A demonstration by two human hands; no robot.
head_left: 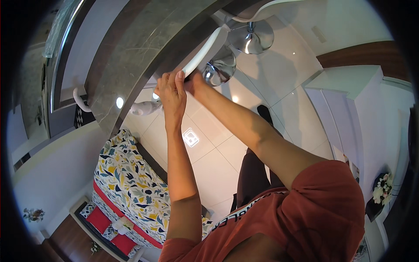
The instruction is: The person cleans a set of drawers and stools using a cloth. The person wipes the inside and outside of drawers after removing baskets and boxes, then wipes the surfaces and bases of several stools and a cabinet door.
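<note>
Nearest the lens: a rust-red T-shirt sleeve on the person's right shoulder, filling the lower right, with dark trousers below it over the floor. Both bare forearms run up from the lower edge to the middle top. Left hand is raised at the edge of a grey marble counter, fingers curled closed over the lower end of a white curved stool seat that sits tucked just under the counter lip. Right hand is beside it, touching the same seat edge; its fingers are hidden behind the seat and the left hand, so cannot tell how it grips. Two chrome stool bases stand on the glossy white tiled floor just beyond. Lower left: a floral-patterned sofa with red cushions. Right: a white cabinet.
</note>
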